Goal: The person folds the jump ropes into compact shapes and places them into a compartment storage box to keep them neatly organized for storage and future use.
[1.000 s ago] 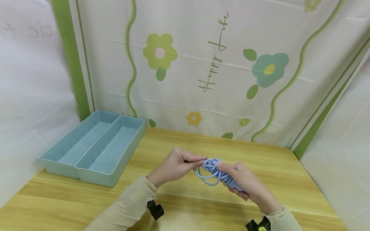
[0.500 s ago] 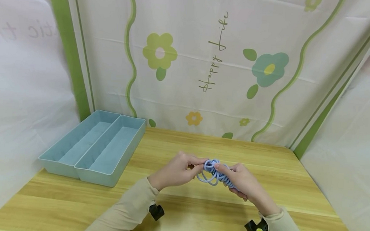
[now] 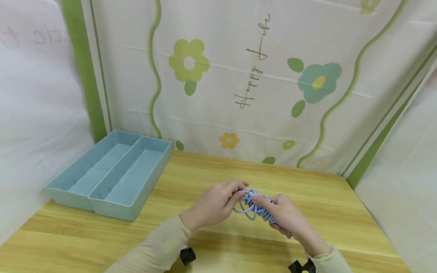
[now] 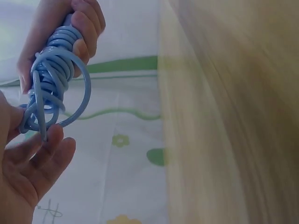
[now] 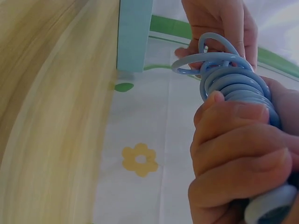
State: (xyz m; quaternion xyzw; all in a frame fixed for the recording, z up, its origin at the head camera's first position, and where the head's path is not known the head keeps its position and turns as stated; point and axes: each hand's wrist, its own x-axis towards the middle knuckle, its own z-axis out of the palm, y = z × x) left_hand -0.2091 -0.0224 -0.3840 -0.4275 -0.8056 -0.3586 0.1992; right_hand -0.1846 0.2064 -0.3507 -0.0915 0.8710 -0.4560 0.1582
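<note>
A light blue cord (image 3: 264,213), wound into a tight elongated bundle with loose loops at one end, is held above the table. My right hand (image 3: 286,216) grips the wound part, its thumb lying on top near the loops. At the looped end, my left hand (image 3: 212,206) pinches strands between thumb and fingers. In the left wrist view one larger loop of the cord (image 4: 87,88) stands out from the bundle. The curled fingers (image 5: 238,158) of my right hand wrap the coils in the right wrist view, hiding much of their lower part.
Two blue-green rectangular trays (image 3: 134,208) stand side by side on the left of the wooden table (image 3: 226,254). White curtains with printed flowers (image 3: 212,111) enclose the back and both sides. A black camera mount hangs under each wrist.
My left hand has shifted slightly to the right and turned over the looped end, its fingers changing their hold on the strands. The loops have drawn closer to the bundle. My right hand keeps its grip.
</note>
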